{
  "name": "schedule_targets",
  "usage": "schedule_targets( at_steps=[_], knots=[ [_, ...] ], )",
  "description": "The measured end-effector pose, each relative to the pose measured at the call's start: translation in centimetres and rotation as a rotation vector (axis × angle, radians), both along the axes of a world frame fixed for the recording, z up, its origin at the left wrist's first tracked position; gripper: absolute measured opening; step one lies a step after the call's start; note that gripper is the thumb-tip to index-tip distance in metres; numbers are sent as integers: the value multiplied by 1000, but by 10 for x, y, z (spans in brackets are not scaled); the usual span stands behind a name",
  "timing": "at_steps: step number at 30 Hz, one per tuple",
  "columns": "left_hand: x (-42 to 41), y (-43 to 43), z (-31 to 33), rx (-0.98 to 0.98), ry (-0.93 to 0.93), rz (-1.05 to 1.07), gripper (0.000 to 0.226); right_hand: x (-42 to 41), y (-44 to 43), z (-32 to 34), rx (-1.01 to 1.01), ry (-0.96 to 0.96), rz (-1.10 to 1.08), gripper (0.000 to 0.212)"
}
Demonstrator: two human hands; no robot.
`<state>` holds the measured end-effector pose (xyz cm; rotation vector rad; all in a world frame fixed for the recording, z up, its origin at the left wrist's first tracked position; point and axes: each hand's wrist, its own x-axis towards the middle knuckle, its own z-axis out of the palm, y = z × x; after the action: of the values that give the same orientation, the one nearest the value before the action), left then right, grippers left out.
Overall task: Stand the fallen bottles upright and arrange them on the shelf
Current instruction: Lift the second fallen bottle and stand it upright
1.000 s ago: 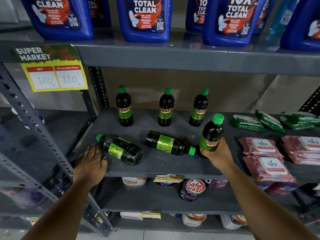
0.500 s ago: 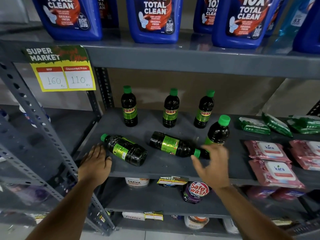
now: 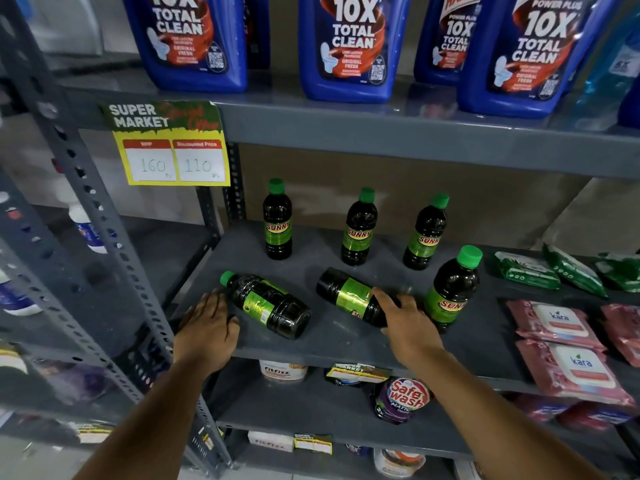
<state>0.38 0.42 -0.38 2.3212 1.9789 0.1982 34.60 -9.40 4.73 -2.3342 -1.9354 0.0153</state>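
Note:
Dark bottles with green caps and green labels stand on the grey shelf (image 3: 339, 344). Three stand upright in a back row: left (image 3: 277, 220), middle (image 3: 358, 227), right (image 3: 425, 233). A fourth upright bottle (image 3: 453, 289) stands nearer the front. Two lie on their sides: the left fallen bottle (image 3: 266, 304), cap pointing back-left, and the middle fallen bottle (image 3: 349, 294). My left hand (image 3: 207, 327) rests flat on the shelf edge beside the left fallen bottle. My right hand (image 3: 408, 320) lies over the neck end of the middle fallen bottle, hiding its cap; fingers spread, not visibly closed.
Big blue cleaner jugs (image 3: 346, 46) fill the shelf above, with a yellow price tag (image 3: 173, 157) hanging at its left. Pink wipe packs (image 3: 561, 344) and green packs (image 3: 526, 270) lie to the right. A perforated grey upright (image 3: 104, 244) stands at left. Lower shelves hold pouches and tubs.
My right hand let go of the front upright bottle, which stays standing, and moved left onto the middle fallen bottle. My left hand stayed put. The camera moved closer.

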Motion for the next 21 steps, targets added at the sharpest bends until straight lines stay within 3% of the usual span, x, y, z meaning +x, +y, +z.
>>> schedule_targets(
  at_steps=[3, 12, 21],
  knots=[
    [-1, -1, -1, 3, -19, 2, 65, -1, 1, 26, -4, 56, 70, 84],
    [3, -4, 5, 12, -2, 3, 69, -9, 39, 131, 106, 197, 140, 33],
    [1, -3, 3, 14, 2, 4, 71, -12, 57, 137, 79, 326, 81, 27]
  ],
)
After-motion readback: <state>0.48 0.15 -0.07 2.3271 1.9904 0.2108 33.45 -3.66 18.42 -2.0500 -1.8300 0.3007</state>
